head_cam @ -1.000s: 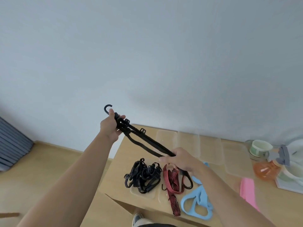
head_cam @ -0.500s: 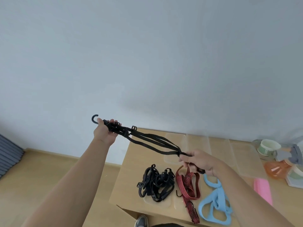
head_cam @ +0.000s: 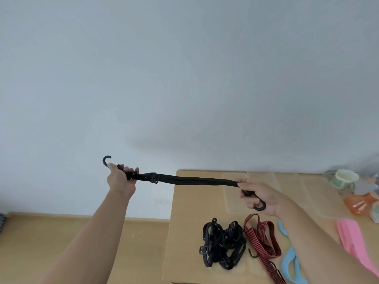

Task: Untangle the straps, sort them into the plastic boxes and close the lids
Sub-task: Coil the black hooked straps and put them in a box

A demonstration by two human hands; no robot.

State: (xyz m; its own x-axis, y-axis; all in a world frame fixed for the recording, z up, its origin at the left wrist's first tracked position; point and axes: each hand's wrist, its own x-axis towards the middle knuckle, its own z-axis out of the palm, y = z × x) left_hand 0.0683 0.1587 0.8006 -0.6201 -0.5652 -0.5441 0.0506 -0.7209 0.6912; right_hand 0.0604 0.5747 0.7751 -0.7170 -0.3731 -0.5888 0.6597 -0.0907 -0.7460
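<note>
Gripping one hooked end each, left hand (head_cam: 121, 180) and right hand (head_cam: 259, 196) held a black elastic hook-ended strap (head_cam: 194, 180) stretched nearly straight, airborne over the 9 o'clock edge of the light wooden table (head_cam: 188, 206). A tangled black strap pile (head_cam: 222, 245) lay on the table at right hand's 7 o'clock.

Left grip (head_cam: 121, 180), right grip (head_cam: 259, 196), both clenched.

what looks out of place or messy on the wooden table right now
The heap of black hooked elastic straps on the light wooden table is a knotted tangle. Beside it, the red-and-black striped strap lies loosely looped, trailing toward the near edge. Nothing looks spilled or broken.
</note>
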